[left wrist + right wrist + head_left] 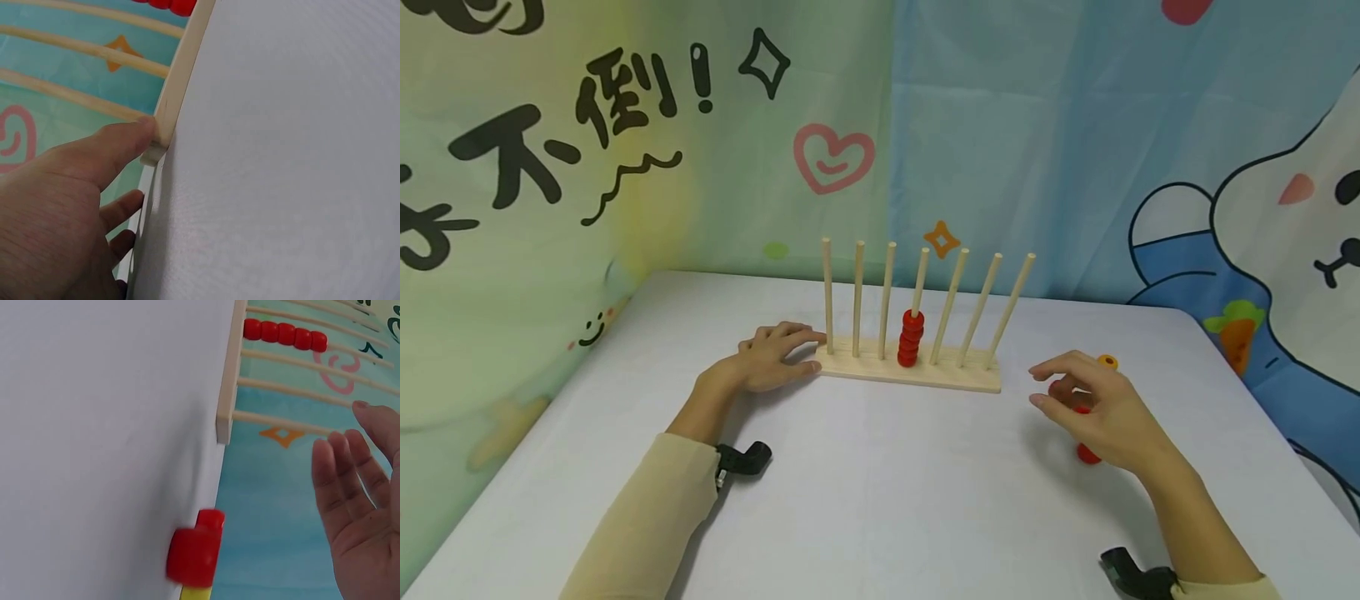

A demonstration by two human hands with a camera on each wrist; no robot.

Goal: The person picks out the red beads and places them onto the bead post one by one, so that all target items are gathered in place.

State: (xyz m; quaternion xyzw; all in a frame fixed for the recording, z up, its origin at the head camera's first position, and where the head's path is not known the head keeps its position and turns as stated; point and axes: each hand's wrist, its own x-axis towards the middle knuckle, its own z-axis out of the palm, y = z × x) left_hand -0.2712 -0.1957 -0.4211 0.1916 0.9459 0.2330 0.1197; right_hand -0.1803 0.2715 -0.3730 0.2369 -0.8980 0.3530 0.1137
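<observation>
A pale wooden peg rack (865,372) with several upright pegs stands on the table. Red beads (910,340) are stacked on its middle peg. My left hand (767,358) holds the rack's left end, the thumb at the front corner and the index finger toward the back. In the left wrist view the thumb (125,147) touches the end of the base; the index finger is hidden. My right hand (1105,408) hovers right of the rack, fingers loosely bent, nothing between them. Loose red beads (195,556) and a yellow bead (1107,362) lie near it, partly hidden by the hand.
A white cloth covers the table (880,500). Behind it hangs a printed curtain (1000,150) with drawings and lettering. Each wrist wears a black camera mount, one on the left (745,458) and one on the right (1138,575).
</observation>
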